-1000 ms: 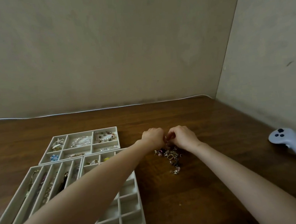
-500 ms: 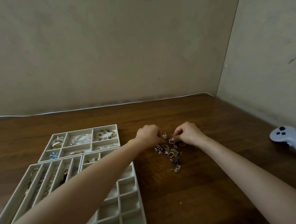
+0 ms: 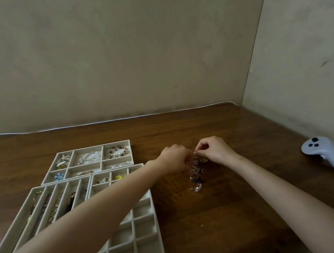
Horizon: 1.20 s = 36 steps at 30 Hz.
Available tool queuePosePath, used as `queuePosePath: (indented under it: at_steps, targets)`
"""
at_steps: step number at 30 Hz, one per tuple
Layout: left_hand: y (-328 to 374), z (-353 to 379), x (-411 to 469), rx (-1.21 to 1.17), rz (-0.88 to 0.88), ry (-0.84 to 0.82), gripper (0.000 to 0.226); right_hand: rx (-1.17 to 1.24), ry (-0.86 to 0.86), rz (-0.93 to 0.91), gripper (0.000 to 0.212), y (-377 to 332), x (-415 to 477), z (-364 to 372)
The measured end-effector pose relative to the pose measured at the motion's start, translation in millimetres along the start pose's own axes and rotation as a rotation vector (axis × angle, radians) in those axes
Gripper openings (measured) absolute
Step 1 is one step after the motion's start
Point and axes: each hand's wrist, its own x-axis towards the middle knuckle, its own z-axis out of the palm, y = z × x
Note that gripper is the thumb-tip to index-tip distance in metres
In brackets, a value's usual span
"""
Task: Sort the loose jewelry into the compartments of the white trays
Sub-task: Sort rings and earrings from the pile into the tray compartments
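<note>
Left grip (image 3: 175,157) curled at the top of the loose jewelry (image 3: 196,175), hold impossible to tell; right grip (image 3: 213,149) pinching a small piece (image 3: 195,154) just above it. Far left, white trays (image 3: 96,146), several compartments already filled, left forearm across the nearest. Mid-worktop (image 3: 208,222), the jewelry pile, apart from the trays. Far right, a white controller (image 3: 326,154), well apart.
</note>
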Motion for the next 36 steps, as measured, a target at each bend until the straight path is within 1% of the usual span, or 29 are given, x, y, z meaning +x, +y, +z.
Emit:
queuePosePath:
  at_steps: [8,11,15,20,22,25,28,31,34,36]
  targets:
    - [6.3,3.1,0.5,0.014,-0.015,0.013,0.026,0.043,0.027,-0.031,0.006,-5.4,-3.4,4.4]
    - [7.0,0.6,-3.0,-0.051,-0.009,0.05,0.023,0.088,0.03,-0.033,0.003,-7.9,-5.8,4.6]
    - [3.8,-13.6,-20.5,-0.207,-0.017,0.149,0.017,0.171,0.039,-0.028,0.009,-16.9,-9.5,3.6]
    - [-15.7,-41.2,-64.9,-0.368,-0.097,0.246,0.016,0.394,-0.054,-0.105,0.007,-42.6,-18.8,7.1]
    - [-26.6,-46.7,-87.0,-0.359,-0.132,0.253,0.015,0.426,-0.102,-0.139,0.008,-55.6,-22.6,11.2]
    - [-40.8,-44.1,-116.7,-0.335,-0.198,0.228,0.013,0.386,-0.169,-0.203,0.009,-77.3,-28.3,19.5]
    - [-50.6,-37.1,-135.7,-0.369,-0.257,0.205,0.005,0.326,-0.223,-0.258,0.011,-97.1,-33.0,31.5]
    - [-55.8,-33.2,-142.1,-0.364,-0.303,0.232,0.006,0.244,-0.197,-0.306,0.013,-110.7,-32.5,45.9]
    - [-57.5,-28.8,-139.2,-0.175,-0.319,0.279,0.009,0.149,-0.143,-0.332,0.017,-118.6,-31.1,57.3]
    - [-57.8,-25.2,-135.9,-0.146,-0.325,0.299,0.01,0.121,-0.11,-0.352,0.021,-120.5,-29.7,61.7]
